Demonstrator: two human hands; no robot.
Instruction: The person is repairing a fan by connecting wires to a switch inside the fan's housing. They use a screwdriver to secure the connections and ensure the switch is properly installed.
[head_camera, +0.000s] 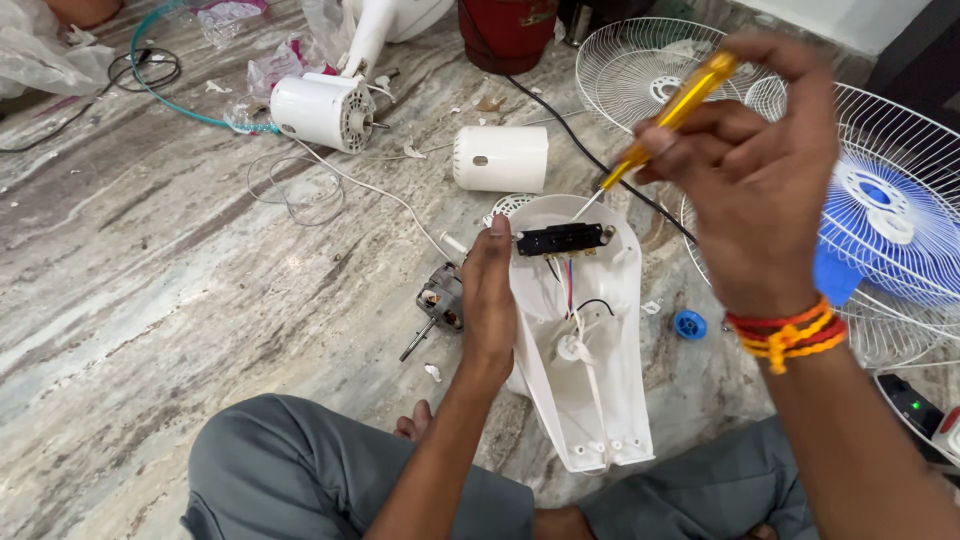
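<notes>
My left hand (488, 300) grips the left edge of an open white plastic fan housing (590, 400), thumb up near a black switch block (560, 239) set across its top. Red, blue, black and white wires (572, 290) run down inside the housing. My right hand (755, 180) holds a yellow-handled screwdriver (680, 105), its thin tip reaching the right end of the switch block. Red and yellow threads circle my right wrist.
A bare fan motor (440, 300) lies left of the housing. Farther back are a white motor cover (500, 158) and a white motor on a stand (320, 110). Wire fan guards (640, 60), a blue blade (880, 240) and a blue knob (689, 324) lie to the right.
</notes>
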